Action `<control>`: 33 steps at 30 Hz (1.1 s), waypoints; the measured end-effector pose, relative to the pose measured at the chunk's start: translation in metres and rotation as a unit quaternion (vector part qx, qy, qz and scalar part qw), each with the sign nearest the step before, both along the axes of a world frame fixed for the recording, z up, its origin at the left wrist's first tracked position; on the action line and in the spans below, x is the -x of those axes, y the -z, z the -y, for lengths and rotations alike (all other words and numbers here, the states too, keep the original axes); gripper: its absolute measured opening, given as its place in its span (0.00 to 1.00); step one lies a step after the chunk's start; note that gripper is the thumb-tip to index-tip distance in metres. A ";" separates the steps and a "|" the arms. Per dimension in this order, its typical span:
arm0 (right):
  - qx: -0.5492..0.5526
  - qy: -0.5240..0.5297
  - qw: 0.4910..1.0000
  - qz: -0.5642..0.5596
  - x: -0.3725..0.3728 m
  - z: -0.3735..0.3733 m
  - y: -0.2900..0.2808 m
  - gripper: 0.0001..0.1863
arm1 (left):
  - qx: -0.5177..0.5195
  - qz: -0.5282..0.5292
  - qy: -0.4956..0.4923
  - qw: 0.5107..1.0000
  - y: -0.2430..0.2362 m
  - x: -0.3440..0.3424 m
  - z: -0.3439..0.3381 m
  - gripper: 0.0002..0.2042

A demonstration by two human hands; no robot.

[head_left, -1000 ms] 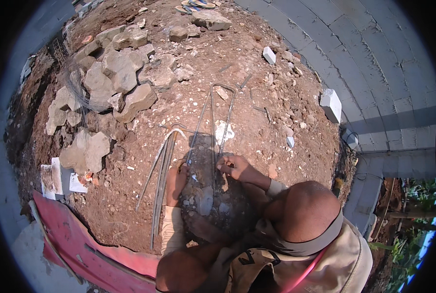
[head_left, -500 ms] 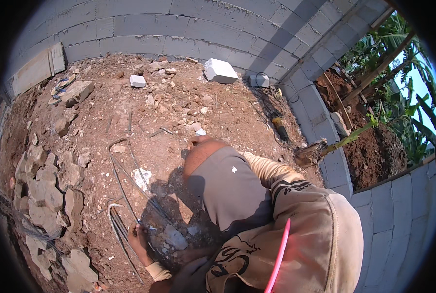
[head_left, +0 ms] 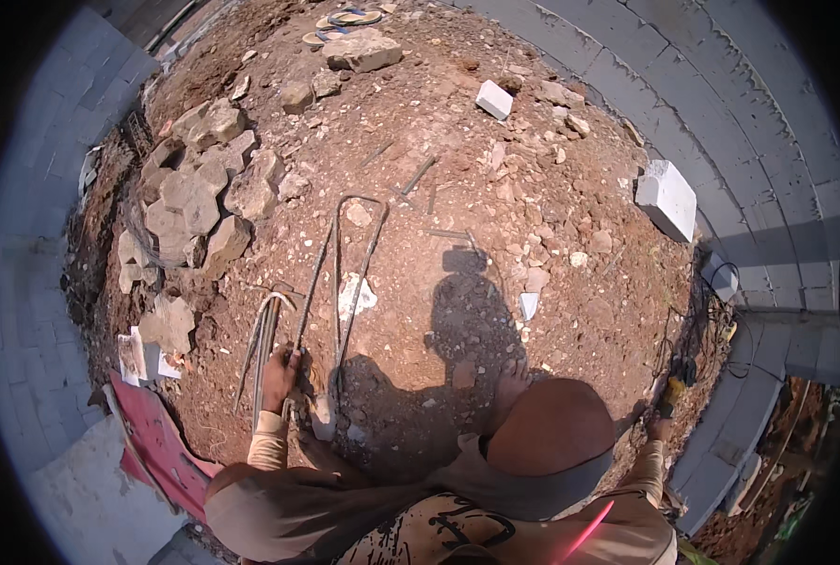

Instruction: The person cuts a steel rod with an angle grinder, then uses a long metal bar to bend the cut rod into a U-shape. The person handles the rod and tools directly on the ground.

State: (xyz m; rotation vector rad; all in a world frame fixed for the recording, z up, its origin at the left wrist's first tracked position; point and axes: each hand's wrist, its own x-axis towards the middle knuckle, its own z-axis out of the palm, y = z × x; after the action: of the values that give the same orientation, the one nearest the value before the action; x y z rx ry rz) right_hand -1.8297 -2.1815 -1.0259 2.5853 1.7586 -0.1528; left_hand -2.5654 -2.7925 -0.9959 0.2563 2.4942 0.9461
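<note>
My left hand (head_left: pixel 281 375) is closed on a bent steel rebar loop (head_left: pixel 363 282), whose long U shape lies on the dirt. Just left of it is a bundle of hooked rebar (head_left: pixel 269 320). Far out to the right, my right hand (head_left: pixel 662 414) grips a yellow and black power tool (head_left: pixel 676 381) beside dark cables; its fingers are small and partly hidden. Short steel offcuts (head_left: pixel 417 176) lie beyond the loop.
Broken stone slabs (head_left: pixel 184 202) are piled at left, above a red sheet (head_left: pixel 152 443). Grey block walls (head_left: pixel 721 122) edge the ground. White blocks (head_left: pixel 664 198) sit near the right wall, sandals (head_left: pixel 344 21) at the far end. My bare knees and foot (head_left: pixel 509 386) are below.
My right hand has moved from the rebar loop out to the right, onto the power tool. My left hand stays on the rebar. The view swung right and back.
</note>
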 end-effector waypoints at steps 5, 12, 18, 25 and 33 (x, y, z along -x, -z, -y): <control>0.051 0.077 0.996 -0.007 -0.036 -0.038 0.031 0.25 | -0.019 0.029 -0.097 0.995 -0.032 -0.016 -0.036 0.20; 0.088 0.048 0.994 -0.044 -0.010 -0.088 0.032 0.26 | -0.004 -0.005 -0.097 0.995 -0.085 -0.039 -0.097 0.22; 0.098 0.017 0.988 -0.115 0.016 -0.114 0.013 0.26 | 0.038 0.049 -0.062 0.996 -0.087 -0.061 -0.098 0.20; 0.133 -0.004 0.936 -0.325 0.120 -0.118 -0.077 0.26 | 0.088 0.031 -0.145 0.985 -0.065 -0.135 -0.071 0.20; 0.347 -0.032 0.753 -0.559 0.286 -0.057 -0.197 0.26 | 0.165 -0.197 -0.075 0.964 -0.064 -0.169 -0.120 0.11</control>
State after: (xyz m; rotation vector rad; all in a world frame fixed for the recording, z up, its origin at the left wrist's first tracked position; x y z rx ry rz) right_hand -2.1157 -2.1247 -0.8288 1.8291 1.3877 -2.2068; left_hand -2.3961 -2.6725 -0.9324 0.1600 3.0223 0.5571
